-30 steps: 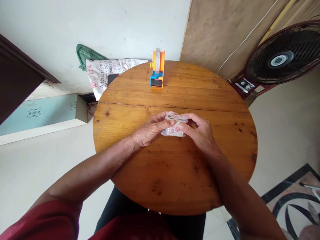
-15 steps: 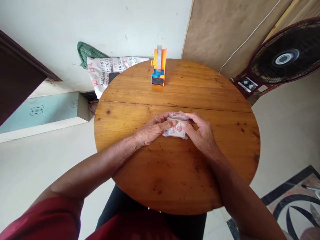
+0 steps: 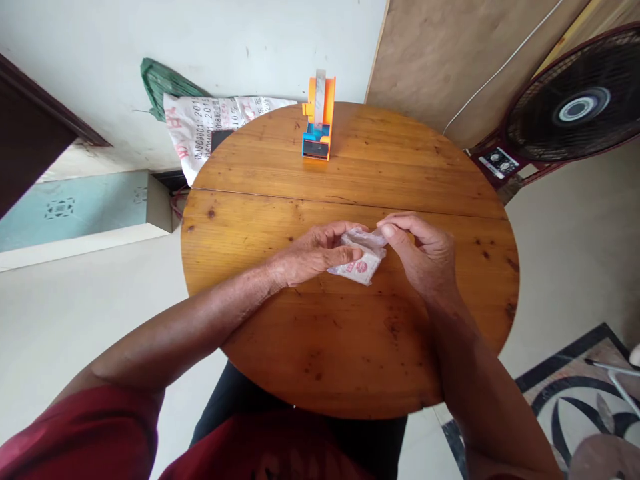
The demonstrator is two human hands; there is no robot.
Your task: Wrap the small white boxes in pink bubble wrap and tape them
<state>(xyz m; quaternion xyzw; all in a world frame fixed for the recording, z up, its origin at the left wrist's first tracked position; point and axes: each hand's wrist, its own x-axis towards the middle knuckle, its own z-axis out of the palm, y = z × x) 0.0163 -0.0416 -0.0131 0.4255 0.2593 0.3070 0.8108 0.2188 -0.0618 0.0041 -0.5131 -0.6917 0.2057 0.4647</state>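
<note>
A small white packet (image 3: 364,265) with red print, in clear crinkled plastic, is held over the middle of the round wooden table (image 3: 310,360). My left hand (image 3: 320,252) grips its left side, with the thumb lying across the front and the fingers behind. At the packet's upper right corner, my right hand (image 3: 425,250) pinches the loose plastic between thumb and forefinger. What lies inside the wrapping is hard to make out.
An orange and blue tape dispenser (image 3: 319,123) stands at the table's far edge. Behind the table to the left are a printed white sack (image 3: 187,137) and a green bag (image 3: 167,83). A fan (image 3: 575,107) stands at the right.
My right hand has shifted right and up from the packet's side, drawing the plastic at that corner outward. The packet has tilted, its right end lower. My left hand keeps its grip.
</note>
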